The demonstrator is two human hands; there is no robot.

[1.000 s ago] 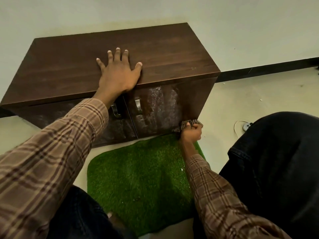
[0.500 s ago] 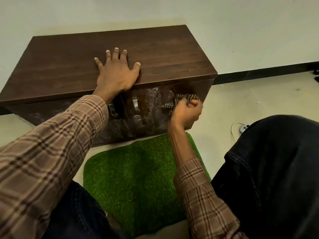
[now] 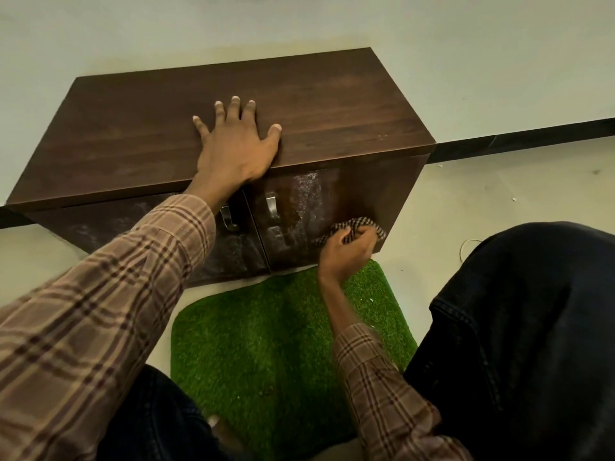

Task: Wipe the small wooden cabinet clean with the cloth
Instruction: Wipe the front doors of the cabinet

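- Cabinet (image 3: 233, 104): a low, dark wooden two-door cabinet is seen standing on the floor (image 3: 499, 201) against the wall, with a green artificial-grass mat (image 3: 266, 334) laid just in front of it.
- It is judged rigid and fairly heavy, though light enough to shift under sideways rubbing, so bracing from above is sensible.
- The left hand (image 3: 234, 146) is laid flat on the top panel near the front edge, fingers spread and straight, pressing down and gripping nothing.
- The right hand (image 3: 346, 249) is curled round a bunched checked cloth (image 3: 349, 227), which is held against the lower right part of the right door (image 3: 306, 207).
- The cloth is judged soft, light and easily crumpled; it is best taken as a wad in the palm so that a broad pad meets the wood.
- The door fronts are glossy, with pale streaky smears across them, so the surface is probably smooth and slippery under the cloth, and firm pressure is likely needed.
- Two metal handles (image 3: 271, 206) sit near the middle seam; the cloth could snag on them, and the doors may swing if pulled.
- The left door is partly hidden by the plaid sleeve (image 3: 100, 311), so its condition cannot be fully told.
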